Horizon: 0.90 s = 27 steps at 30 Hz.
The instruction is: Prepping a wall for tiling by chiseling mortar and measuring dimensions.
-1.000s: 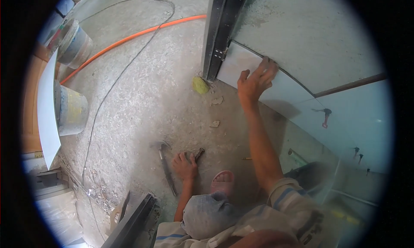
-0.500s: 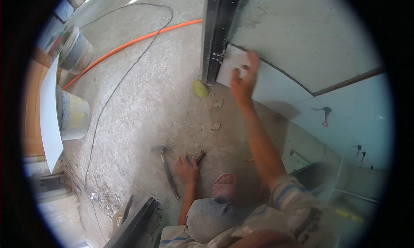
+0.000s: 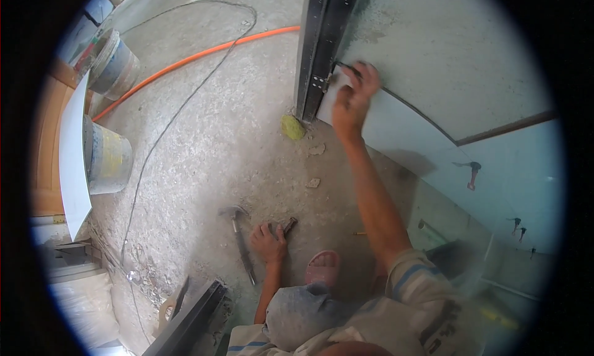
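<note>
On the dusty concrete floor my left hand (image 3: 270, 243) rests with bent fingers over a short dark tool (image 3: 290, 225), whose end sticks out past the thumb. Just left of it lies a claw hammer (image 3: 242, 244), head away from me. My right hand (image 3: 354, 102) reaches to the upper edge of a white wall panel (image 3: 396, 124), close to the dark metal upright (image 3: 318, 59). Its fingers are curled at the dark edge there; what they pinch, if anything, is hidden. A small hinge-like metal piece (image 3: 332, 79) shows between panel and upright.
Red-handled clips (image 3: 473, 175) stick out of the panel joints on the right. A yellow-green lump (image 3: 292, 127) lies at the upright's foot. An orange hose (image 3: 204, 57) and a thin dark cable (image 3: 179, 111) cross the floor. Buckets (image 3: 110, 158) stand left behind a white sheet (image 3: 74, 164).
My right hand has moved slightly up, and its spread fingers have curled in at the panel's edge. My left hand stays in place. The view has shifted a little.
</note>
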Tool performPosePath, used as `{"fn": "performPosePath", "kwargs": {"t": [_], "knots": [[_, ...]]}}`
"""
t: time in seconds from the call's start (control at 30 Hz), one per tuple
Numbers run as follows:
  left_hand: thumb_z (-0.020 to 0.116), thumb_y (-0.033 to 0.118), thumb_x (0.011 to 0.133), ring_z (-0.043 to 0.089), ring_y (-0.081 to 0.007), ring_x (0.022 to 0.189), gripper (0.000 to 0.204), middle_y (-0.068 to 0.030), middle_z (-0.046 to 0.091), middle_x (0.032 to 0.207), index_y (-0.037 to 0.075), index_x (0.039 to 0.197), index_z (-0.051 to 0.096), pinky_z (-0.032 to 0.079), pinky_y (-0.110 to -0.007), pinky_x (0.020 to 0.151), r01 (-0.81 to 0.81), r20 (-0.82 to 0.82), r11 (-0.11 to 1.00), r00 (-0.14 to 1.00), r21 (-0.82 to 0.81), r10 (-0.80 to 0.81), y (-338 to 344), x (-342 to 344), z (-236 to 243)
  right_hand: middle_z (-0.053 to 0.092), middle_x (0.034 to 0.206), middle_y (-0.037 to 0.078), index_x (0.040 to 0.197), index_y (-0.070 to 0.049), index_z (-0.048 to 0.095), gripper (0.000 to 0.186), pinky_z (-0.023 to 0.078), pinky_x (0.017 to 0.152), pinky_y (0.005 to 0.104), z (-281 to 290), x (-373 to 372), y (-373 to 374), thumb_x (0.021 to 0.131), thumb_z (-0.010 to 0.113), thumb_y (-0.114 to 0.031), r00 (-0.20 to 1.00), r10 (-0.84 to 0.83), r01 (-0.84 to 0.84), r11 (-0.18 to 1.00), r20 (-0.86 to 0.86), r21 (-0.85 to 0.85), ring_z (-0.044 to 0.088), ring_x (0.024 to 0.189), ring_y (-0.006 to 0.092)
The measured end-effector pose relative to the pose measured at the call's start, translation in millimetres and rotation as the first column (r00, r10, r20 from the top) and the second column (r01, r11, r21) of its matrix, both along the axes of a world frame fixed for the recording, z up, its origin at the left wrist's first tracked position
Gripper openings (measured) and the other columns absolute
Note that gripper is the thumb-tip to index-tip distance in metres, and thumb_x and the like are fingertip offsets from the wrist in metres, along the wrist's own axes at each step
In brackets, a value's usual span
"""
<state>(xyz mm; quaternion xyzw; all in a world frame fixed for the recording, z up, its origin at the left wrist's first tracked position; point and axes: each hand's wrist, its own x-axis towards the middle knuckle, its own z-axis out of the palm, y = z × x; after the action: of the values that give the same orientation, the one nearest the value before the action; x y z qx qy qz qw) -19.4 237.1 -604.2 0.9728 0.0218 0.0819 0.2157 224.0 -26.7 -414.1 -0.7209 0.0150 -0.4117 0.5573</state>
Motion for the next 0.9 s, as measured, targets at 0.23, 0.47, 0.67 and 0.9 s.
{"fn": "performPosePath", "kwargs": {"t": [0.23,0.47,0.67,0.9], "knots": [[0.066,0.032,0.079,0.048,-0.0351,0.104,0.037,-0.0148,0.053,0.110,0.006,0.102,0.056,0.037,-0.046,0.090,0.002,-0.019,1.000,1.000,0.009,-0.001,-3,3,-2,0.041,0.123,0.021,0.130,-0.001,0.028,0.061,0.044,0.086,0.0364,12,9,0,0.073,0.043,0.013,0.964,-0.267,0.240,0.848,0.012,-0.472,0.050,0.113,0.0345],[0.068,0.033,0.078,0.047,-0.0347,0.105,0.038,-0.0142,0.053,0.111,0.006,0.102,0.056,0.036,-0.047,0.090,0.000,-0.041,1.000,0.999,-0.007,-0.001,-4,4,-4,0.041,0.128,0.017,0.132,-0.003,0.027,0.062,0.046,0.081,0.0299,1,1,-23,0.075,0.046,0.012,0.968,0.189,-0.210,0.971,0.167,0.118,0.051,0.115,0.0308],[0.067,0.032,0.079,0.047,-0.0355,0.105,0.037,-0.0153,0.053,0.111,0.006,0.103,0.056,0.036,-0.047,0.090,-0.001,-0.042,1.000,0.999,0.003,0.001,-1,5,0,0.061,0.102,0.017,0.116,-0.004,0.059,0.038,0.049,0.072,0.0315,18,-15,-29,0.079,0.052,0.000,0.921,-0.386,0.314,0.667,0.046,-0.676,0.063,0.093,0.0269],[0.065,0.034,0.081,0.048,-0.0365,0.105,0.037,-0.0167,0.053,0.113,0.005,0.103,0.056,0.035,-0.047,0.091,0.001,-0.029,1.000,1.000,0.006,-0.001,-1,-1,-4,0.058,0.066,0.017,0.115,-0.004,0.063,0.037,0.048,0.060,0.0369,15,-8,-36,0.079,0.056,-0.005,0.934,-0.312,0.146,0.776,-0.173,-0.614,0.059,0.056,0.0262]]}}
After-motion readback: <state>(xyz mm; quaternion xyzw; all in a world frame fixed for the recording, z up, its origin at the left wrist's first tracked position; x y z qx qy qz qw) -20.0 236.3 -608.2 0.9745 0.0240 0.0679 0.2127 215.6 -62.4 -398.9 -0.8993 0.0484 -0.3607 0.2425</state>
